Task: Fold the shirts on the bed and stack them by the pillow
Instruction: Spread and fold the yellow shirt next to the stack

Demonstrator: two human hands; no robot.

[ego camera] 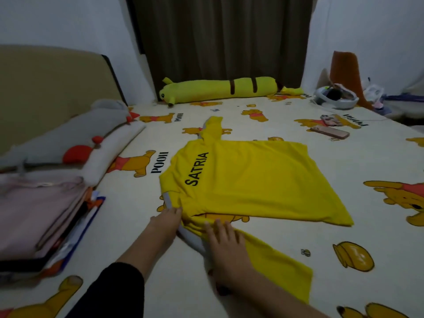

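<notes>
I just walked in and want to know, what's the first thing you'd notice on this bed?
The bright yellow shirt with SATRIA printed on it lies spread in the middle of the bear-patterned bedsheet, with the left hand and right hand resting on its near edge. Next comes the long yellow plush toy at the far side by the dark curtain, and the stack of folded clothes at left.

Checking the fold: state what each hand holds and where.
Neither grips: left hand touches the yellow SATRIA jersey at its near sleeve; right hand presses that sleeve flat.
</notes>
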